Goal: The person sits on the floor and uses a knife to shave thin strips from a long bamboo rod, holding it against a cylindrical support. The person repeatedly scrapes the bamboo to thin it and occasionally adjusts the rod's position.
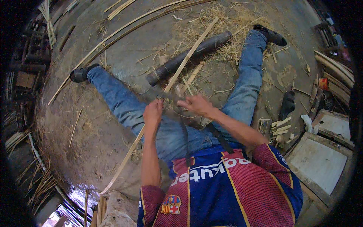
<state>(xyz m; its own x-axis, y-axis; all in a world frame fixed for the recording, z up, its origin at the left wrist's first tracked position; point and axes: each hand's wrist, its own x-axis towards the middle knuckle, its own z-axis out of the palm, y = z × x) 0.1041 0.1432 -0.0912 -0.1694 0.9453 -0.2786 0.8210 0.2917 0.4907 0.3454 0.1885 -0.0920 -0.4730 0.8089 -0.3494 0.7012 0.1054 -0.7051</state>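
Observation:
A long pale bamboo strip [194,47] runs slantwise between my spread legs, over a dark cylindrical log [170,70], and on past my left side to the lower left. My left hand [153,111] is closed around the strip near my lap. Close by on the right, my right hand [195,104] is closed on a dark-bladed knife [170,95], which lies across the strip just beyond my left hand. Motion blurs the blade, and the knife's handle is hidden in my fingers. Thin shavings [211,20] are heaped around the log's far end.
More long strips [124,26] curve over the floor at the far left. Wooden framed panels [319,162], short cut pieces [281,126] and a dark shoe-like object [288,104] are at my right. Bundled sticks [32,189] line the left edge.

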